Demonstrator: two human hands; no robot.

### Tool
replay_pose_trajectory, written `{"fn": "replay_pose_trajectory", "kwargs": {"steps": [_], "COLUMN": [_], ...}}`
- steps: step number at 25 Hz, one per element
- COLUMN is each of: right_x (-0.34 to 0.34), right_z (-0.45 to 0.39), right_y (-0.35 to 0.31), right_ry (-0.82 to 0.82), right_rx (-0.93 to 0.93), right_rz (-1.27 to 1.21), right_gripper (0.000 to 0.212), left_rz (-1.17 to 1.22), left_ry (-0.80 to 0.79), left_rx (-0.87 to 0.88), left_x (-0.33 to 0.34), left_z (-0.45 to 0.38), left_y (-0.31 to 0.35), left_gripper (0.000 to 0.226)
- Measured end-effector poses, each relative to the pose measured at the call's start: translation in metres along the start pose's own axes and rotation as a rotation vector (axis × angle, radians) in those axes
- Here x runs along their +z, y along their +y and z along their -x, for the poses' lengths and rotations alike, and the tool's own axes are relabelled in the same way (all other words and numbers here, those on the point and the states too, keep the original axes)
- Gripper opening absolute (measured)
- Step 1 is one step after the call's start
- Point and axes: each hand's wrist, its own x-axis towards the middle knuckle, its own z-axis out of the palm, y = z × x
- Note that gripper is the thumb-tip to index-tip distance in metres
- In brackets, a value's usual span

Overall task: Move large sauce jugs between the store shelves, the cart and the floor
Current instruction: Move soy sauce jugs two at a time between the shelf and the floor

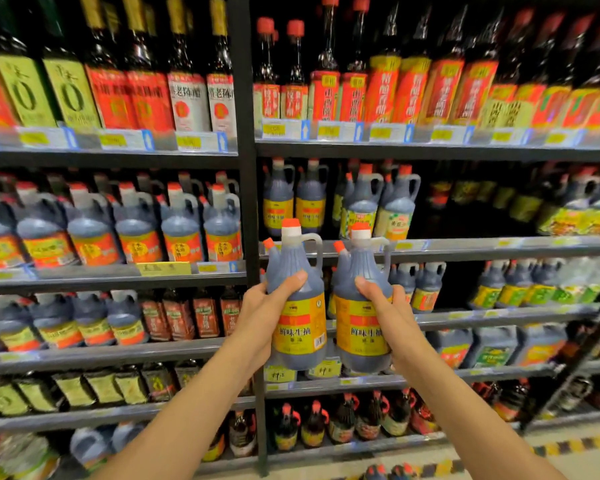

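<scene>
Jugs of dark sauce, two of them, are held up side by side in front of the black upright post (245, 188) of the store shelves, both just right of it and level with the lower shelves. The left hand (262, 315) grips the left jug (297, 306) around its body, thumb across the front above the label, fingers curled behind it. The right hand (392, 313) grips the right jug (361, 313) the same way from the other side. Both jugs stand upright, nearly touching, each with an orange-red cap, a small side spout and a loop handle. Their yellow labels carry a red band and large characters reading 鲜味生抽; the smaller print is too blurred to read. Right of the post, matching jugs (293, 199) sit on the shelf above the held pair. Left of the post, a row of orange-labelled jugs (136, 223) fills a shelf, and yellow price tags (161, 268) run along its edge, unreadable.
</scene>
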Motion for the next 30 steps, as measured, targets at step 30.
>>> {"fn": "replay_pose_trajectory", "kwargs": {"steps": [30], "right_x": [0.043], "right_z": [-0.249], "right_y": [-0.074], "right_ry": [-0.298], "right_rx": [0.057], "right_rz": [0.107], "right_gripper": [0.095], "left_rz": [0.026], "left_ry": [0.357], "left_rx": [0.023], "left_x": [0.041], "left_z": [-0.203], "left_y": [0.066], "left_gripper": [0.05]}}
